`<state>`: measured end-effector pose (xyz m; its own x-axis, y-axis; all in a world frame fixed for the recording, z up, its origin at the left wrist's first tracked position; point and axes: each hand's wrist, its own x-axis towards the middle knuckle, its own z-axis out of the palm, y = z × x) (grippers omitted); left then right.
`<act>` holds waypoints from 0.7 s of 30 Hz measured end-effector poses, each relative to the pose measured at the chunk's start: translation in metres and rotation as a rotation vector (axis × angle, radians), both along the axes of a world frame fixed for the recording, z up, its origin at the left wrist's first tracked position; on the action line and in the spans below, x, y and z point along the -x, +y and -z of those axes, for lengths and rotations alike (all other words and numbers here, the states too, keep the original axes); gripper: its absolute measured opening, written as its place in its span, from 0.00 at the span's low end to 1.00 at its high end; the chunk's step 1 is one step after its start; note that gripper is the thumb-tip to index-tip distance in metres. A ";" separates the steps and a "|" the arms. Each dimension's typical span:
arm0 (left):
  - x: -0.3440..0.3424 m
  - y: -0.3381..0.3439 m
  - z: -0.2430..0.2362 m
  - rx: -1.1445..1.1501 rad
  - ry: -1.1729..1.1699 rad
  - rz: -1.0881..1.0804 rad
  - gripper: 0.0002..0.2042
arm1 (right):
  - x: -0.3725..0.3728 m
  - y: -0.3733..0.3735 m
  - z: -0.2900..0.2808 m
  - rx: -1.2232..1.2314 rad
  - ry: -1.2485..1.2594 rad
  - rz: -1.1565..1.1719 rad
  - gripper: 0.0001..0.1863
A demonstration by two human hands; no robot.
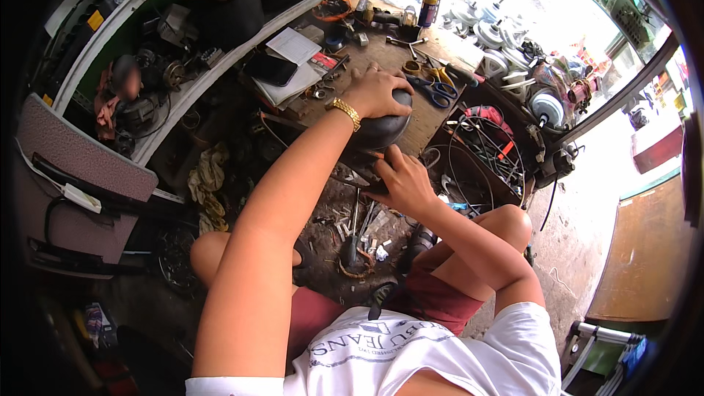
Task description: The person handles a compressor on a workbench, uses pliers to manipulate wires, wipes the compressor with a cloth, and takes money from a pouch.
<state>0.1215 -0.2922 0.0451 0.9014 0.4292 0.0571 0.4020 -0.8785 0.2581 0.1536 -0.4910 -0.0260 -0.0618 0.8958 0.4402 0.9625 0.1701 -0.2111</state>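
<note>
A smooth black rounded housing (383, 132) rests at the near edge of the wooden workbench (424, 119). My left hand (377, 92) is closed over its top, a gold bracelet at the wrist. Just below and to the right, my right hand (405, 182) has its fingers curled in at the lower rim of the housing. What those fingers pinch is dark and mostly hidden behind them. Blue-handled scissors (443, 94) lie to the right of my left hand, beside a yellow-handled tool (413, 67).
On the bench's left lie a dark phone (270, 70) and papers (295, 45); a spray can (428, 7) stands at the back. Cables fill a box (490, 148) on the right. Loaded shelves (220, 59) line the left. Scraps and a screwdriver (350, 248) litter the floor between my knees.
</note>
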 end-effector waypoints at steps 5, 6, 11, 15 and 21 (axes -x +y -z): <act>0.001 0.003 0.001 0.027 0.003 0.016 0.26 | 0.001 -0.005 -0.007 -0.018 -0.052 0.146 0.35; 0.001 0.004 0.001 0.049 0.004 0.029 0.26 | 0.000 -0.006 -0.005 -0.030 -0.051 0.159 0.36; 0.001 0.003 0.003 0.002 -0.016 0.021 0.25 | 0.003 -0.005 -0.010 0.012 -0.051 0.189 0.37; -0.002 -0.002 0.001 -0.037 -0.015 0.021 0.24 | 0.004 -0.008 -0.011 -0.008 -0.047 0.233 0.38; -0.004 0.008 0.011 0.001 -0.062 0.073 0.22 | 0.012 -0.005 -0.003 0.067 0.167 0.225 0.39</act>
<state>0.1259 -0.2847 0.0344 0.9251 0.3624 0.1131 0.3199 -0.9046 0.2815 0.1420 -0.4959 -0.0232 0.2096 0.9062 0.3671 0.9257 -0.0630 -0.3731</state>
